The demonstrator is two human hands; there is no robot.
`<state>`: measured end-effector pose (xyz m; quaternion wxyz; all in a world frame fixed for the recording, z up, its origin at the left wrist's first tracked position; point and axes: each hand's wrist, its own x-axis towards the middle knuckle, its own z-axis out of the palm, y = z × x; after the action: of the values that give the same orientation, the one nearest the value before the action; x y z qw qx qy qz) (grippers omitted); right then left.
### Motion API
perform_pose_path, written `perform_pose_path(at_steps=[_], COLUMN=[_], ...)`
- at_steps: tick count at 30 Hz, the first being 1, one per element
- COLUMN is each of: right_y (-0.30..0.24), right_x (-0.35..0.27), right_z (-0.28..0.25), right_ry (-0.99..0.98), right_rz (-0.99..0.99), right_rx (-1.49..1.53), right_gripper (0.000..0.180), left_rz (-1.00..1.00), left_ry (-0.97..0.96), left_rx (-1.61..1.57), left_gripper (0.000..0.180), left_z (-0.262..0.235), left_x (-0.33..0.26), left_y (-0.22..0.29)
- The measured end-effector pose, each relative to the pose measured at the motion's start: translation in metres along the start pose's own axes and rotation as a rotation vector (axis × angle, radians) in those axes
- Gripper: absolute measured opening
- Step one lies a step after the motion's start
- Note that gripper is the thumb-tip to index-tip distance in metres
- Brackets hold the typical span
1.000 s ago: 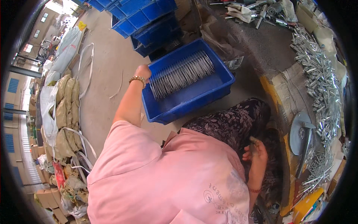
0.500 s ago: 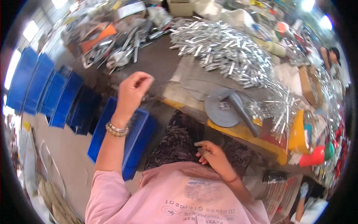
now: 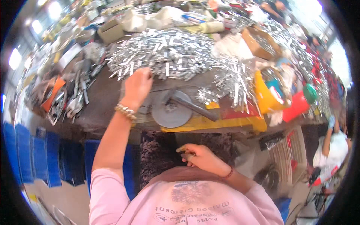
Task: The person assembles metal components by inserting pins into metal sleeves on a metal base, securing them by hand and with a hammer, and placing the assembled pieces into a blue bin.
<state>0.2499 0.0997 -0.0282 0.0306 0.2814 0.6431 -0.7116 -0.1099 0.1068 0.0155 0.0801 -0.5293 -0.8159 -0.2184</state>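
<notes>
My left hand (image 3: 138, 87) reaches out to the near edge of a wide heap of shiny silver metal strips (image 3: 161, 48). Its fingers are curled together; what they hold, if anything, is hidden by the hand and by blur. My right hand (image 3: 198, 155) hovers low before my shirt, over my dark patterned lap. Its fingers are half bent and apart, with dark, stained or wrapped tips, and I make out nothing in them. Between the hands and the heap lies a round grey disc (image 3: 165, 117). A dark bar-like tool (image 3: 195, 108) rests across it, with small silver bits underneath.
Smaller strip piles (image 3: 238, 80) lie right of the disc. Beyond them stand a yellow container (image 3: 267, 98), a red and green bottle (image 3: 300, 107) and an open cardboard box (image 3: 258, 43). Scrap metal lies at left, above blue bins (image 3: 45, 161). Another person (image 3: 333, 150) is at the far right.
The view has swung toward the bench. My left hand has gone from above the blue bin to the strip heap. My right hand stays by my lap.
</notes>
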Motion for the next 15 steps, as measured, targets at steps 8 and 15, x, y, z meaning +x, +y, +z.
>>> perform_pose_path(at_steps=[8,15], right_y=[-0.056,-0.082], right_x=[-0.046,-0.027], right_z=[-0.061,-0.159], right_ry=[0.614,0.964], right_rz=[-0.632,-0.672], right_rx=[-0.549,-1.396], right_gripper=[0.02,0.015], left_rz=[-0.143,-0.489], left_ry=[-0.162,-0.132], left_rx=[-0.264,-1.571], left_gripper=[0.034,0.056], left_z=[-0.025,-0.058], left_x=[-0.024,-0.069], left_y=[-0.002,0.03])
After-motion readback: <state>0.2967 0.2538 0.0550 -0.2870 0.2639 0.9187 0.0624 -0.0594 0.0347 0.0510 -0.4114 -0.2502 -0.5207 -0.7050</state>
